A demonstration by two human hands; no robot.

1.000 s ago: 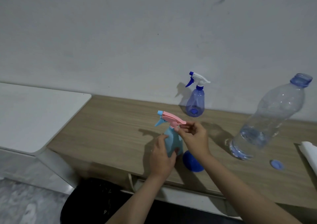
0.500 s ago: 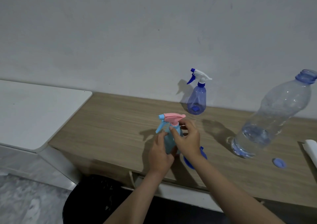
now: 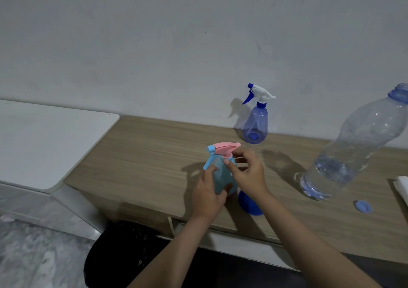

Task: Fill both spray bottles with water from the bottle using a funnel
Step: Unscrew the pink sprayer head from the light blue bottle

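A light-blue spray bottle [image 3: 220, 177] with a pink trigger head [image 3: 226, 148] stands upright on the wooden table [image 3: 143, 155]. My left hand [image 3: 207, 194] wraps its body. My right hand [image 3: 248, 175] pinches the pink collar just under the head. A blue funnel [image 3: 250, 204] lies on the table behind my right wrist, partly hidden. A second, purple-blue spray bottle [image 3: 256, 124] with a white and blue head stands by the wall. The large clear water bottle [image 3: 348, 155] stands uncapped at the right, about a quarter full.
The bottle's blue cap [image 3: 363, 206] lies on the table at the right, near a white object [image 3: 403, 188] cut off by the frame edge. A white surface [image 3: 44, 140] adjoins the table on the left. A black bin [image 3: 123, 254] sits below the table's front edge.
My right hand slid from the back of the pink trigger head down to the collar beneath it. The head has turned a little on the bottle. My left hand kept its hold.
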